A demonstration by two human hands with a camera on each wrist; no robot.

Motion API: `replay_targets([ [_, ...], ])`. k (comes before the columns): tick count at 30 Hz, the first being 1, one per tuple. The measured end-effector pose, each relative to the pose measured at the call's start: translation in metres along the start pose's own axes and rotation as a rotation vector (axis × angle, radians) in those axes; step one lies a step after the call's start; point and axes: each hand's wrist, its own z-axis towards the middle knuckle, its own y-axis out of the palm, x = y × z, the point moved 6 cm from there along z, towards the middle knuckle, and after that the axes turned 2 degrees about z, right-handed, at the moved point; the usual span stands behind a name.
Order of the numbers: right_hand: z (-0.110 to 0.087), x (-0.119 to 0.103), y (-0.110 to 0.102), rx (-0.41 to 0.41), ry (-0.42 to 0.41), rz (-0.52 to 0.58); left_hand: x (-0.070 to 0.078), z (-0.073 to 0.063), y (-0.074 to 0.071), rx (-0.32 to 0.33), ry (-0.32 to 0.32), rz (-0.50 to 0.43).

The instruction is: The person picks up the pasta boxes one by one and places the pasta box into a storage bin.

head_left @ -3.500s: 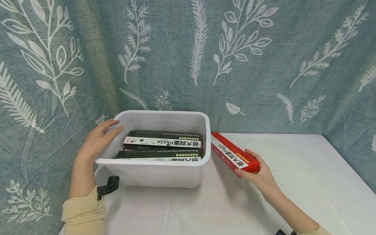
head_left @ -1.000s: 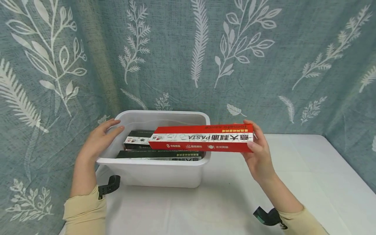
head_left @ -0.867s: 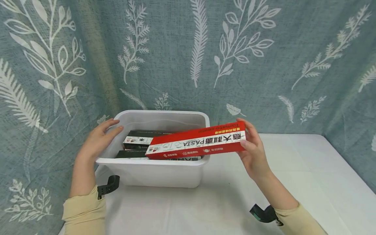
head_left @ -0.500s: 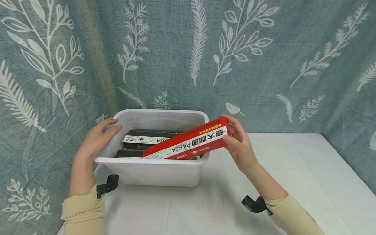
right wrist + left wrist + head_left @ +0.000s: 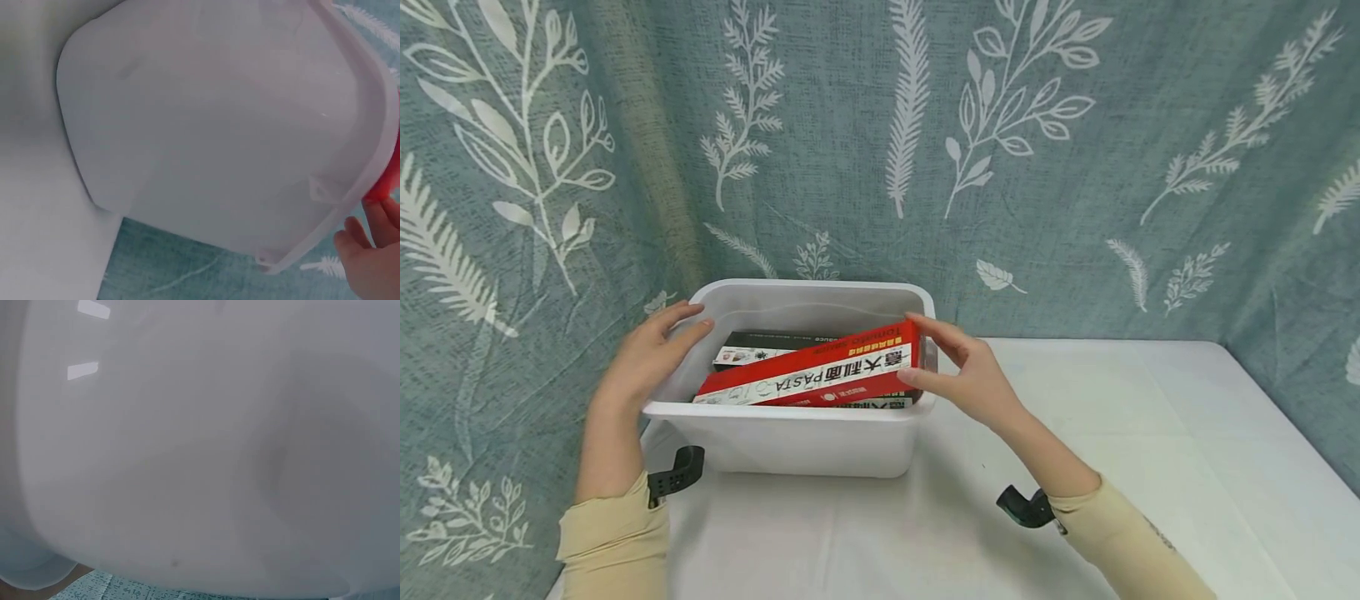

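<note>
In the head view a white plastic bin [image 5: 790, 442] stands on the table. A red pasta box [image 5: 820, 367], printed "Tomato sauce", lies slanted inside it, its right end higher. My right hand [image 5: 970, 375] grips that right end between thumb and fingers, over the bin's right rim. Under the red box, two black pasta boxes [image 5: 752, 350] are partly covered. My left hand [image 5: 651, 354] rests on the bin's left rim with fingers extended. The right wrist view has the bin's outer wall [image 5: 206, 125], the right hand [image 5: 375, 256] and a red corner of the box.
White cloth covers the table [image 5: 1120, 467]. Behind the bin hangs a blue-green curtain [image 5: 850, 167] with white leaf prints, which also runs down both sides. The left wrist view is filled mostly by the bin's white wall [image 5: 175, 456].
The right hand has lifted the red pasta box from right of the bin, carried it left over the rim and lowered it inside. The left hand has stayed at the left rim.
</note>
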Motion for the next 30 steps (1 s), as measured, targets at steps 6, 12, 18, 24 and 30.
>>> replay_targets([
  [6,-0.003,0.0,0.007,-0.014,-0.092,-0.032,0.002,0.0,0.001,-0.01,0.001,-0.006],
  [12,-0.008,0.004,-0.002,0.063,-0.085,0.015,0.003,0.0,0.002,-0.015,-0.001,-0.018],
  [18,-0.015,0.016,-0.015,0.113,-0.02,0.022,0.003,0.0,0.003,-0.012,-0.001,-0.02],
  [24,-0.021,0.029,-0.029,0.169,0.03,0.001,0.0,0.0,0.0,-0.007,-0.017,-0.007],
  [30,-0.028,0.04,-0.047,0.228,0.039,-0.156,-0.002,0.0,0.001,-0.001,-0.017,0.004],
])
